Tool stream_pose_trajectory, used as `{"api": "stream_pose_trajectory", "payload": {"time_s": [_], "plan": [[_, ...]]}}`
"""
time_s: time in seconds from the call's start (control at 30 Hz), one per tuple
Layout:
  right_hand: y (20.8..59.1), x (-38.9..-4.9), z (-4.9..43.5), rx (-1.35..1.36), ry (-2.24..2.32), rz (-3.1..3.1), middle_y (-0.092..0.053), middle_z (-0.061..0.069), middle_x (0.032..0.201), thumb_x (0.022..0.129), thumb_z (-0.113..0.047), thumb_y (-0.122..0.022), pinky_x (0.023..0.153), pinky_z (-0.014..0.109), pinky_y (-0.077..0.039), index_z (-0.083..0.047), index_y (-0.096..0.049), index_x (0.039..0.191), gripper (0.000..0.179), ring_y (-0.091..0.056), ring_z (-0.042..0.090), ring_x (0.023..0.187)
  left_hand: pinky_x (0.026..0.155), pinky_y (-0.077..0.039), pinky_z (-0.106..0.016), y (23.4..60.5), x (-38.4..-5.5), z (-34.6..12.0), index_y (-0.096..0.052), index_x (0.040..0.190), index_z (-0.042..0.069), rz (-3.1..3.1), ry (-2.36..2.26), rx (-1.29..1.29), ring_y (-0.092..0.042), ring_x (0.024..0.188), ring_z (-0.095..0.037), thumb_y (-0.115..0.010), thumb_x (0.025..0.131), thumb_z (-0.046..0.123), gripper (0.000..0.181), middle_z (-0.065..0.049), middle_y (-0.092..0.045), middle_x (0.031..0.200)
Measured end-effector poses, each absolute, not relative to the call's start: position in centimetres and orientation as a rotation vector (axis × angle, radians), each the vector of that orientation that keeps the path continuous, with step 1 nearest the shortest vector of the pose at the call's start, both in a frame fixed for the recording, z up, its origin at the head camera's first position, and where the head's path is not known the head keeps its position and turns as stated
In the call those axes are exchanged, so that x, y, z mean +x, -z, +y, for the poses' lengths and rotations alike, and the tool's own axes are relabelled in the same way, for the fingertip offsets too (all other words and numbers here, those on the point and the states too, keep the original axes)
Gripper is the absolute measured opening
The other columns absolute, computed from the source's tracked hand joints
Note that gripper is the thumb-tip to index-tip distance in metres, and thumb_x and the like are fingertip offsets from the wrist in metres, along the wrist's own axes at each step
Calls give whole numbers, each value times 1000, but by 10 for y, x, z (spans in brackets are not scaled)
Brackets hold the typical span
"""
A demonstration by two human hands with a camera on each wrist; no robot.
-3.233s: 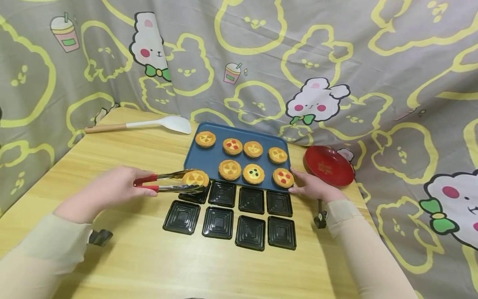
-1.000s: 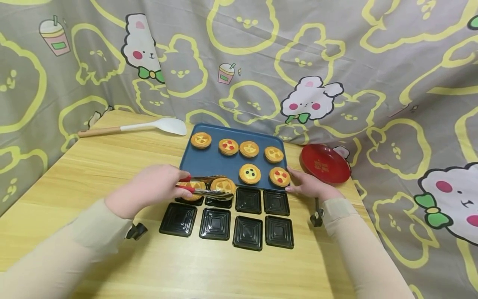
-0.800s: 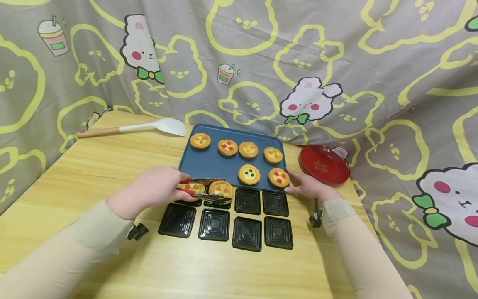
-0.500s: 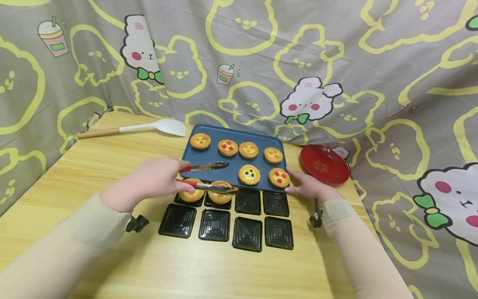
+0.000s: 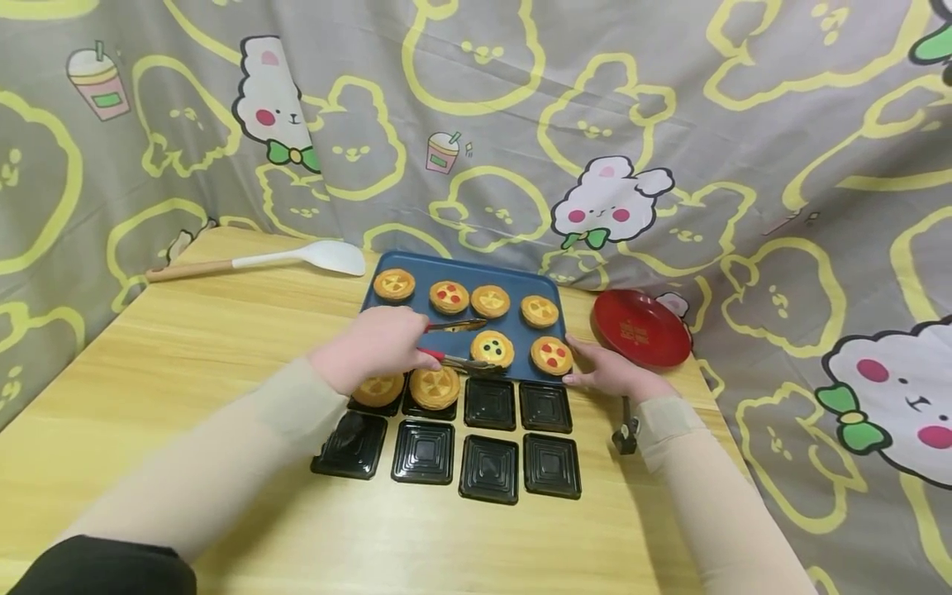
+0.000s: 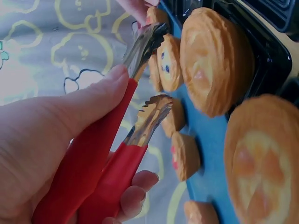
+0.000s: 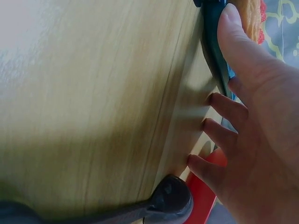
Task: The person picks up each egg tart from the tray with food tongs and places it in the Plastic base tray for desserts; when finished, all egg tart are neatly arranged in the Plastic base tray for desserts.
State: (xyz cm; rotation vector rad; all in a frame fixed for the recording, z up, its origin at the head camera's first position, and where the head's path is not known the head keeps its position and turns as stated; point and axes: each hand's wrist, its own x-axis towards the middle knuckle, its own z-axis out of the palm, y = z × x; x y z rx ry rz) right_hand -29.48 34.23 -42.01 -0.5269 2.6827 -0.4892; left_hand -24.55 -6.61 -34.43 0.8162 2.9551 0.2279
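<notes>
Head view is looking forward, down across tabletop (image 5: 387,537); left wrist view is facing tongs (image 6: 96,144) closely, sideways; right wrist view is facing tabletop closely, sharing right edge of tray (image 5: 513,330) with head.

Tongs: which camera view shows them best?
Left wrist: the tongs appear large there, red handles and both metal tips in sight. The head view shows them small, handles mostly hidden by the left hand. The right wrist view shows none of them.

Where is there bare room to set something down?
Bare tabletop lies between the spatula and left sleeve, and on the near side of the black trays. Crowded: where the black trays line the blue tray, and at its right end, by the right hand and red plate.
</notes>
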Motion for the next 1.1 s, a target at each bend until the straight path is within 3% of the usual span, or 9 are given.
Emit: {"api": "stream_pose_trajectory", "payload": {"time_s": [0.37,0.57,1.1], "plan": [[421,-297,344,-526,487,2686,-24,20,158,87,-53,-70,113,54,-19,-11,-19,158,97,-22,38,144,56,-45,-38,352,-250,-53,-59,75,17,2949,-256,795,-54,60,-18,-71,85,56,42,3,-58,70],[418,-293,342,-555,530,2691,-26,22,157,88,-44,-72,113,54,-20,-8,-21,157,94,-23,40,143,52,-42,-36,355,-250,-50,-58,71,17,2955,-245,820,-52,55,-17,-71,87,53,42,4,-55,63],[416,-292,340,-518,550,2675,-24,20,159,87,-45,-73,113,55,-19,-11,-20,158,95,-22,39,144,57,-44,-37,330,-209,-63,-66,93,14,2937,-243,991,-52,62,-15,-69,87,54,40,6,-54,71]]}}
